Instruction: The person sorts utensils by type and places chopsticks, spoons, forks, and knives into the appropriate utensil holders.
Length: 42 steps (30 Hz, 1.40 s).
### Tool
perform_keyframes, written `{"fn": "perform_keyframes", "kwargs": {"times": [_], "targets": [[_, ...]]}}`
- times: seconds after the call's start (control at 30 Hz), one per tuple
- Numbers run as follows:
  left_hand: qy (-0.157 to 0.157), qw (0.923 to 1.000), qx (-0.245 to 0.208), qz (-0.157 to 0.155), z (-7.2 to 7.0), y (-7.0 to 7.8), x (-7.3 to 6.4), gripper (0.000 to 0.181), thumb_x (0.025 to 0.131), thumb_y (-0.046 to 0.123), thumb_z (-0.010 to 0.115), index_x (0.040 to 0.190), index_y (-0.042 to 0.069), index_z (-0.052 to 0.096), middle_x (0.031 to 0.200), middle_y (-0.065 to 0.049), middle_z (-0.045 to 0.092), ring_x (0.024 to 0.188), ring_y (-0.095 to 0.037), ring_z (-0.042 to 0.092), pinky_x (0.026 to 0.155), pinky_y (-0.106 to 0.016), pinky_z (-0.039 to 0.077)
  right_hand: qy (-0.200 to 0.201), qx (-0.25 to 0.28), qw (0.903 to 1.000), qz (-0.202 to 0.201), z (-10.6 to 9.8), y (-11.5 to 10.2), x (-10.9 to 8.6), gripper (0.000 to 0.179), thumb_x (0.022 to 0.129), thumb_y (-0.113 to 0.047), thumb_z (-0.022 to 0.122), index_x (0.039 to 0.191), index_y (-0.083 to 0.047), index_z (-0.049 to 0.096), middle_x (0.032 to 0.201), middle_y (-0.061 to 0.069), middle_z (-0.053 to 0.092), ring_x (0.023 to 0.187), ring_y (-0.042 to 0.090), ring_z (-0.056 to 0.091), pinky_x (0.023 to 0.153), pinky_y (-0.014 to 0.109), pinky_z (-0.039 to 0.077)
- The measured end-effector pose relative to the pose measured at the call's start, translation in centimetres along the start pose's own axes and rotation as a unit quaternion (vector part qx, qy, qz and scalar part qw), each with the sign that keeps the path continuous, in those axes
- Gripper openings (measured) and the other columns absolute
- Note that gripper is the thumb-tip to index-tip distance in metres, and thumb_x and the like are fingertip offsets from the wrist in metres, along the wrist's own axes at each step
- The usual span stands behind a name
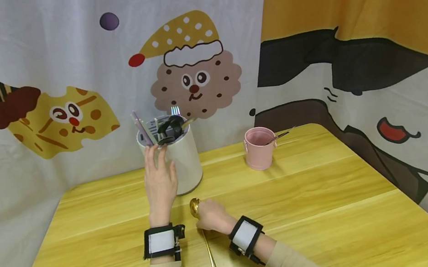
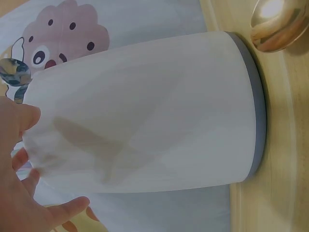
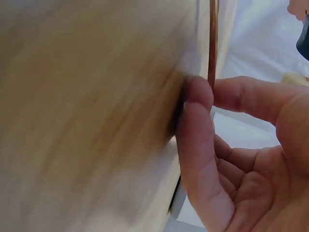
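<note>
A gold spoon [image 1: 212, 258] lies lengthwise before me in the head view, its round bowl [image 1: 194, 207] pointing toward the back. My right hand [image 1: 215, 216] pinches the handle [image 3: 213, 43] just below the bowl, thumb against fingertips, low over the table. Behind it stands a tall white utensil holder [image 1: 186, 163] with a grey base ring, packed with dark-handled utensils [image 1: 171, 128], a fork [image 1: 175, 110] and pale sticks [image 1: 144, 130]. My left hand [image 1: 160, 185] reaches up to its front, fingers extended and spread, fingertips right at the rim [image 2: 30, 125].
To the right of the holder, a small pink bucket [image 1: 258, 152] has a thin dark utensil [image 1: 281, 136] leaning out of it. Both stand toward the back of the wood-grain table [image 1: 315, 229]. A printed cartoon curtain [image 1: 80, 42] hangs behind the table.
</note>
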<state>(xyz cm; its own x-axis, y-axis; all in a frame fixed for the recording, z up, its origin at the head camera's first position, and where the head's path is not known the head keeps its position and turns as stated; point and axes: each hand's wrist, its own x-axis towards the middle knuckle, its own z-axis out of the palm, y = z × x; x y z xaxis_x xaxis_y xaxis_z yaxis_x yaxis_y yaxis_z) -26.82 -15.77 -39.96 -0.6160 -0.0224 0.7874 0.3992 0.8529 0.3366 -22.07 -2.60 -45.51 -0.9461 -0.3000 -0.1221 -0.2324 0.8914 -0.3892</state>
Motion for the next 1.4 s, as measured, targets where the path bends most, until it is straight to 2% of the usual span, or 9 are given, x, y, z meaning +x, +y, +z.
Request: {"fn": "perform_keyframes", "kwargs": {"times": [0.2,0.4,0.5,0.6,0.73,0.87,1.07,1.33,1.4], "targets": [[-0.001,1.0000,0.003,-0.001,-0.1,0.0,0.0,0.038,0.093,0.013,0.057,0.129,0.005,0.050,0.140,-0.017,0.041,0.140,-0.038,0.032,0.102,-0.054,0.044,-0.005,0.036,0.9993,-0.006,-0.5,0.3,-0.2,0.030,0.076,-0.006,0.072,0.054,-0.010,0.052,0.041,-0.001,0.054,0.032,0.006,0.048,0.032,0.015,0.034],[-0.009,0.9999,0.003,-0.007,-0.1,0.1,0.1,0.039,0.093,0.014,0.057,0.130,0.005,0.050,0.141,-0.017,0.040,0.140,-0.038,0.031,0.102,-0.053,0.044,0.014,0.123,0.9917,-0.033,-2.3,0.8,-0.5,0.024,0.080,-0.002,0.067,0.059,-0.004,0.058,0.045,0.002,0.056,0.033,0.005,0.045,0.032,0.014,0.032],[-0.009,0.9999,0.002,-0.010,-0.1,0.0,0.0,0.039,0.093,0.015,0.057,0.130,0.005,0.050,0.142,-0.016,0.040,0.140,-0.037,0.031,0.102,-0.054,0.044,0.069,0.138,0.9871,-0.045,-3.9,0.8,-0.6,0.034,0.084,-0.006,0.065,0.052,-0.005,0.056,0.041,-0.002,0.049,0.032,0.002,0.038,0.032,0.013,0.026],[-0.006,1.0000,-0.001,-0.007,0.0,0.0,0.0,0.039,0.093,0.014,0.057,0.130,0.005,0.050,0.141,-0.016,0.040,0.140,-0.037,0.031,0.102,-0.054,0.044,0.163,0.139,0.9743,-0.070,-5.9,0.4,-0.8,0.033,0.085,-0.008,0.066,0.054,-0.005,0.056,0.045,-0.002,0.050,0.037,0.002,0.037,0.035,0.012,0.025],[-0.003,1.0000,-0.001,-0.003,-0.1,0.0,0.1,0.039,0.092,0.013,0.058,0.129,0.004,0.051,0.140,-0.017,0.041,0.139,-0.038,0.032,0.101,-0.055,0.044,0.299,0.138,0.9387,-0.103,-8.9,-0.4,-0.9,0.015,0.084,-0.008,0.068,0.072,-0.001,0.063,0.064,0.008,0.066,0.049,0.009,0.054,0.043,0.014,0.039],[-0.001,1.0000,-0.001,0.000,-0.1,0.0,0.1,0.039,0.091,0.013,0.059,0.129,0.004,0.051,0.139,-0.018,0.042,0.138,-0.040,0.034,0.100,-0.056,0.045,0.391,0.155,0.8986,-0.124,-11.6,-0.9,-0.7,0.013,0.085,-0.009,0.068,0.081,0.002,0.063,0.074,0.015,0.071,0.061,0.019,0.067,0.053,0.022,0.053],[-0.006,1.0000,0.001,-0.005,-0.2,0.1,0.0,0.039,0.091,0.013,0.059,0.129,0.005,0.051,0.139,-0.018,0.042,0.138,-0.040,0.034,0.102,-0.055,0.043,0.482,0.196,0.8376,-0.168,-14.6,-1.4,-0.4,0.017,0.086,-0.010,0.067,0.083,0.005,0.062,0.074,0.017,0.070,0.061,0.023,0.068,0.055,0.030,0.056],[-0.018,0.9997,-0.003,-0.016,-0.2,0.2,0.1,0.040,0.092,0.013,0.058,0.130,0.005,0.050,0.141,-0.016,0.040,0.141,-0.037,0.030,0.103,-0.056,0.043,0.592,0.248,0.7344,-0.222,-16.8,-2.5,0.3,0.019,0.087,-0.013,0.068,0.081,0.003,0.059,0.073,0.015,0.070,0.063,0.021,0.068,0.059,0.024,0.057],[-0.017,0.9997,-0.003,-0.015,-0.2,0.2,0.1,0.040,0.092,0.013,0.058,0.130,0.005,0.050,0.141,-0.016,0.040,0.141,-0.037,0.030,0.103,-0.056,0.043,0.603,0.262,0.7169,-0.233,-17.0,-2.9,0.6,0.019,0.087,-0.013,0.067,0.082,0.004,0.059,0.075,0.016,0.070,0.066,0.023,0.070,0.061,0.023,0.058]]}}
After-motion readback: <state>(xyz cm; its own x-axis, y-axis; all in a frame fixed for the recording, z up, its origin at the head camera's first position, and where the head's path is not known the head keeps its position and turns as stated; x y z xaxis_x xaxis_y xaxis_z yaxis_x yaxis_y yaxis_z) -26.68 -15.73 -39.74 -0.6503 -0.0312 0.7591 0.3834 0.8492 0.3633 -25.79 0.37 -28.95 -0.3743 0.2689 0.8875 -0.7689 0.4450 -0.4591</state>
